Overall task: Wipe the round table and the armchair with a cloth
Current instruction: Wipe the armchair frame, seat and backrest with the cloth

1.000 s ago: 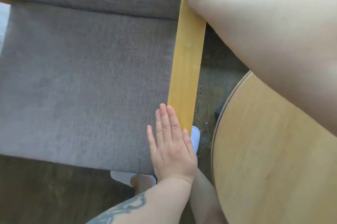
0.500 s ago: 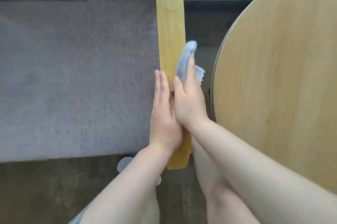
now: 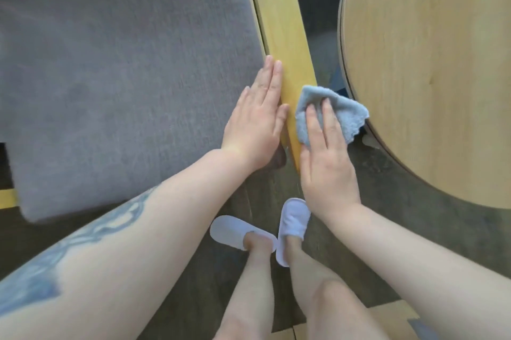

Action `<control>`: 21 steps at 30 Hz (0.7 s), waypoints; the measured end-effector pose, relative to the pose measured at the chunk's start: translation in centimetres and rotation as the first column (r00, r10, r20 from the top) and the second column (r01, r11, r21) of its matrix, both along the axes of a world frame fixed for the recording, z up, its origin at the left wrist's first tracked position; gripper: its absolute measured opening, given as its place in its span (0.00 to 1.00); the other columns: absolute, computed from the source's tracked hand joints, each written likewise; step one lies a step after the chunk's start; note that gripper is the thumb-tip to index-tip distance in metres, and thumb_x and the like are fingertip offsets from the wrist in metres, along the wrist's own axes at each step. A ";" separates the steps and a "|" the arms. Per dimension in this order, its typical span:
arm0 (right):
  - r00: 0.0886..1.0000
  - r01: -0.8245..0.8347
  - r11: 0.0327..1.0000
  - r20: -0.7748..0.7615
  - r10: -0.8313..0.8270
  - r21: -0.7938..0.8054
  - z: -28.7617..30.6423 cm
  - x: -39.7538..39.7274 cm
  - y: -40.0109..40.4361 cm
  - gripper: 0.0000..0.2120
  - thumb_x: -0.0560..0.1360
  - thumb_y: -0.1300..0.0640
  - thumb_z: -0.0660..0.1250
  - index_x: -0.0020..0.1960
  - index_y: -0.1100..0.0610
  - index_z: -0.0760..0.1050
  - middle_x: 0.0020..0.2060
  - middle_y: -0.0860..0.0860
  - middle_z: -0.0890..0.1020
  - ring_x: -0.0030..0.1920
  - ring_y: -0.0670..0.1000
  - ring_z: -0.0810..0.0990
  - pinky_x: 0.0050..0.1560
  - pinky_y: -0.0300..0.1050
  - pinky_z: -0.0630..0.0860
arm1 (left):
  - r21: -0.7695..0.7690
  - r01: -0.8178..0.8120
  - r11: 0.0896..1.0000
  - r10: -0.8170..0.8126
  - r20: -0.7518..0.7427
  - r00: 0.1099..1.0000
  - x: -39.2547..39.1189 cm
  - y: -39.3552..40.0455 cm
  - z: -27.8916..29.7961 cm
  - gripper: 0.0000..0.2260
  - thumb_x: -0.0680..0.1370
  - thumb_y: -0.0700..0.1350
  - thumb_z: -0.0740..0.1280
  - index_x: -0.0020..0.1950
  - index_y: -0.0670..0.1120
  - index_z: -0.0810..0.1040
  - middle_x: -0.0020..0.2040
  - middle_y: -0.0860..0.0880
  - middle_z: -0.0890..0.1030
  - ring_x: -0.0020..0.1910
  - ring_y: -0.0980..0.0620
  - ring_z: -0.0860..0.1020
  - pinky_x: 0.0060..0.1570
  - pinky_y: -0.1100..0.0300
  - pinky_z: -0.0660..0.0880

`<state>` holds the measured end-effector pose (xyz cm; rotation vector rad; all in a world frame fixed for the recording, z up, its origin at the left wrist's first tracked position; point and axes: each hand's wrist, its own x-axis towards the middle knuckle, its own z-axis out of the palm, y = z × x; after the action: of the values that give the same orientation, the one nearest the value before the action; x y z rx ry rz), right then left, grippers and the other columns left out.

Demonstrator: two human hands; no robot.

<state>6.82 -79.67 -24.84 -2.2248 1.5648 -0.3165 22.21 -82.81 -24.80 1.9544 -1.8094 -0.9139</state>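
The armchair has a grey fabric seat cushion [image 3: 124, 68] and a light wooden armrest [image 3: 279, 16] running from the top toward me. My right hand [image 3: 326, 157] lies flat on a pale blue cloth [image 3: 343, 112], pressing it onto the near end of the armrest. My left hand [image 3: 257, 118] rests flat, fingers together, on the cushion against the armrest's inner edge and holds nothing. The round wooden table [image 3: 431, 63] stands just right of the armrest, its rim close to the cloth's corner.
A dark carpet [image 3: 387, 218] covers the floor between chair and table. My feet in white slippers [image 3: 290, 223] stand just below the armrest's end. A strip of wooden chair frame [image 3: 8, 198] shows at the left edge.
My right hand has slid the cloth along the armrest from the far end to the near end. The left hand stayed at the armrest's inner edge. The view tilted down, showing my feet.
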 end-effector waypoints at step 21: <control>0.971 -0.019 0.999 0.238 0.025 -0.026 -8.3 16.0 8.7 0.13 0.77 0.65 0.62 0.60 0.56 0.65 0.71 0.55 0.70 0.72 0.51 0.67 0.67 0.59 0.68 | 0.029 0.231 0.972 -0.215 0.495 0.842 12.3 8.1 -10.4 0.27 0.82 0.53 0.48 0.80 0.45 0.52 0.80 0.48 0.53 0.79 0.49 0.52 0.76 0.51 0.49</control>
<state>22.81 -70.97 -33.11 -2.1287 1.4142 -0.5755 34.55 -74.67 -35.20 2.1276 -2.3583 -0.4513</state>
